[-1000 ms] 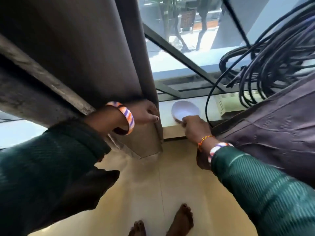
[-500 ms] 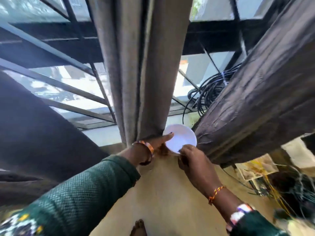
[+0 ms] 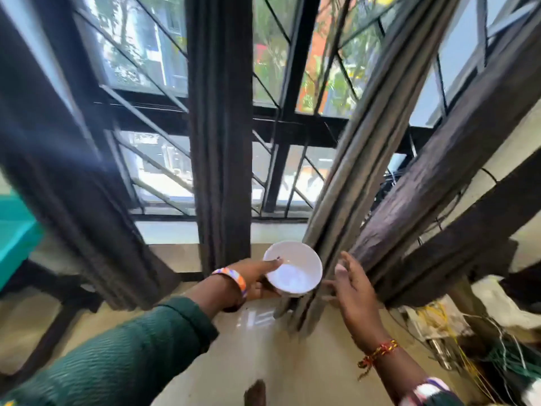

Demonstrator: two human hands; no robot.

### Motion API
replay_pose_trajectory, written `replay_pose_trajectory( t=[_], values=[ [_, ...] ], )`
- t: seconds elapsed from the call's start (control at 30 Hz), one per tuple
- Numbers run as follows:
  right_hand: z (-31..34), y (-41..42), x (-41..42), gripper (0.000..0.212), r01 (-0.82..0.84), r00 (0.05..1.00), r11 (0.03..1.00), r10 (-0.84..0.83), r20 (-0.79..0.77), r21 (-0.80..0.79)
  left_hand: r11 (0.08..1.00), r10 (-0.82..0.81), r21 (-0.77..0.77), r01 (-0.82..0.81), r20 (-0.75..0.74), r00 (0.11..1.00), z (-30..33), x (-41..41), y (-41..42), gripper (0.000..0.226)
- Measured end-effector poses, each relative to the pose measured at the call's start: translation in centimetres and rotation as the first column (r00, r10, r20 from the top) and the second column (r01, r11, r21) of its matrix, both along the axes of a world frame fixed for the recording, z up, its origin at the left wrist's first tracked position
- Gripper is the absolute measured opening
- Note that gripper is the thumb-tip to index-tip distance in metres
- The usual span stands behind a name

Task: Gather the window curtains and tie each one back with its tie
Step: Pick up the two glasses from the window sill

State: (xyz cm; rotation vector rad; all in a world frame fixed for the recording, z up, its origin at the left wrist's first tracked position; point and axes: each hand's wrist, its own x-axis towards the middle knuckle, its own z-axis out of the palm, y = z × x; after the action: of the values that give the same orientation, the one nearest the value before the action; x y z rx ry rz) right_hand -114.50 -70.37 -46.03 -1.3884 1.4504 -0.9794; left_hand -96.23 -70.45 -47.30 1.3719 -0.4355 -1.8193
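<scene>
The left hand (image 3: 257,275) grips a small round white bowl (image 3: 293,268), thumb hooked over its near rim and the other fingers curled beneath; a striped orange, white and purple bangle (image 3: 234,281) circles that wrist, and a knitted dark green sleeve (image 3: 131,358) runs back from it. The right hand (image 3: 352,291) is spread loose, holding nothing, its fingertips (image 3: 345,257) touching the folds of a gathered grey-brown curtain (image 3: 351,171) just right of the bowl (a red and yellow thread (image 3: 377,354) is tied at that wrist); a second dark curtain (image 3: 222,127) hangs straight behind the left hand, before the black-framed window (image 3: 287,118); neither shows a tie round it; tangled wires (image 3: 468,361) lie low on the right.
</scene>
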Motion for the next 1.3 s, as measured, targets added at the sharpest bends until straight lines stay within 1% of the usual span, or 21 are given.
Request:
replay_pose_trajectory(
  t=[0.03,0.07,0.17,0.27,0.43,0.5,0.57,0.6,0.67,0.7,0.77,0.87,0.93,0.97,1.03,1.07,1.1,1.13,1.17,1.23,1.3],
  values=[
    [0.9,1.5,1.8,0.03,-0.023,0.994,0.994,0.011,0.107,0.11,1.0,0.017,-0.007,-0.017,0.001,1.0,0.2,1.9,1.8,0.023],
    [1.6,2.9,3.9,0.027,-0.07,0.984,0.978,0.036,0.172,0.195,0.999,0.042,-0.01,-0.042,0.0,0.999,0.6,4.0,3.7,0.024],
    [2.8,6.2,9.8,0.035,-0.258,0.959,0.916,0.205,0.194,0.307,0.993,0.12,-0.016,-0.12,0.007,0.993,2.2,10.1,9.0,0.022],
    [3.5,9.4,17.4,0.032,-0.421,0.907,0.843,0.38,0.182,0.334,0.971,0.236,-0.034,-0.236,0.015,0.972,2.6,17.3,14.3,0.021],
    [2.1,13.8,31.9,0.021,-0.605,0.793,0.73,0.589,0.155,0.318,0.893,0.449,-0.019,-0.451,0.138,0.883,2.2,29.9,23.3,0.02],
    [0.7,15.7,38.0,0.02,-0.657,0.741,0.668,0.657,0.139,0.348,0.868,0.489,-0.017,-0.496,0.198,0.85,1.7,34.9,26.6,0.026],
    [-1.2,18.1,44.7,0.019,-0.675,0.712,0.618,0.69,0.133,0.402,0.855,0.504,-0.038,-0.518,0.296,0.811,0.9,40.1,29.8,0.018],
    [-2.3,19.3,47.8,0.024,-0.676,0.706,0.607,0.696,0.131,0.418,0.853,0.5,-0.045,-0.52,0.353,0.791,0.5,42.6,31.2,0.013],
    [-4.3,21.2,53.4,0.036,-0.666,0.709,0.592,0.692,0.138,0.454,0.855,0.468,-0.027,-0.518,0.472,0.748,0.0,47.1,33.5,0.015],
    [-5.1,22.0,55.9,0.033,-0.649,0.723,0.591,0.676,0.144,0.479,0.854,0.461,-0.024,-0.52,0.498,0.734,-0.3,49.3,34.5,0.016],
    [-6.4,22.9,60.4,0.024,-0.599,0.762,0.594,0.629,0.154,0.537,0.841,0.47,-0.008,-0.541,0.507,0.722,-1.1,53.3,36.1,0.015],
    [-6.6,23.3,65.4,0.019,-0.532,0.812,0.617,0.566,0.143,0.579,0.759,0.582,0.035,-0.65,0.41,0.702,-1.6,57.4,37.2,0.011],
    [-6.7,22.9,68.1,0.024,-0.503,0.83,0.622,0.542,0.133,0.6,0.709,0.642,0.052,-0.703,0.364,0.675,-1.8,59.3,37.2,0.014],
    [-6.7,22.6,69.3,0.03,-0.486,0.842,0.622,0.521,0.139,0.614,0.699,0.647,0.053,-0.713,0.379,0.662,-2.0,60.2,37.1,0.015],
    [-7.1,21.7,71.6,0.035,-0.467,0.859,0.621,0.486,0.158,0.63,0.708,0.601,0.057,-0.704,0.476,0.642,-3.0,62.0,36.7,0.012],
    [-7.5,21.2,72.9,0.034,-0.459,0.865,0.622,0.477,0.159,0.634,0.748,0.517,0.052,-0.661,0.58,0.63,-3.7,62.9,36.4,0.015],
    [-7.9,20.7,74.0,0.033,-0.451,0.87,0.624,0.468,0.156,0.639,0.807,0.375,0.068,-0.587,0.708,0.598,-4.4,63.7,36.2,0.025],
    [-8.4,20.2,75.0,0.032,-0.443,0.875,0.627,0.458,0.156,0.641,0.863,0.205,0.102,-0.494,0.823,0.529,-4.9,64.3,36.1,0.035],
    [-9.1,19.7,76.2,0.032,-0.435,0.877,0.625,0.457,0.149,0.648,0.903,0.057,0.138,-0.407,0.901,0.431,-5.4,64.9,35.9,0.043],
    [-10.9,19.0,78.3,0.034,-0.432,0.87,0.602,0.475,0.134,0.671,0.945,-0.126,0.194,-0.261,0.959,0.255,-6.9,66.0,35.5,0.052],
    [-12.7,18.5,80.0,0.036,-0.425,0.857,0.564,0.503,0.114,0.708,0.947,-0.248,0.27,-0.172,0.958,0.142,-8.3,67.0,34.8,0.057]
  ],
)
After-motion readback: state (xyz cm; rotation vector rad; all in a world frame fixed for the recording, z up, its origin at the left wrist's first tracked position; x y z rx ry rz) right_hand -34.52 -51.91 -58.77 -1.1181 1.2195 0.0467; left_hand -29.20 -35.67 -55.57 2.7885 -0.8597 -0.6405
